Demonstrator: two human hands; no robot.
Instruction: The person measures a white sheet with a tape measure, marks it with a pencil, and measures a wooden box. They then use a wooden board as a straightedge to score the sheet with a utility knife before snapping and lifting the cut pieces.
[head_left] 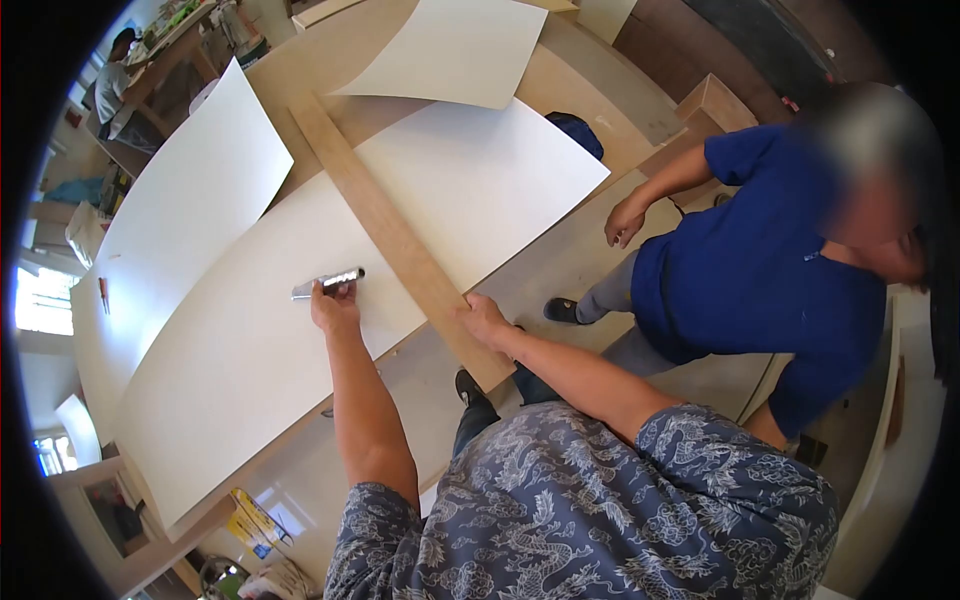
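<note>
My left hand (338,305) is closed around a shiny silver, tube-shaped hand tool (345,279), held over a large white sheet (250,340). Its exact kind is hard to make out; a flat tip points left and a dark round end points right. With my right hand (485,322) I grip the edge of a long wooden board (390,235) near its close end. That board lies diagonally across the white sheet, its near end sticking out past the sheet's edge.
Another white sheet (190,190) lies to the left, with a small red-handled tool (104,294) on it. A smaller curled sheet (450,50) rests at the back. A co-worker in a blue shirt (750,270) stands close on my right. Another person (115,90) sits far left.
</note>
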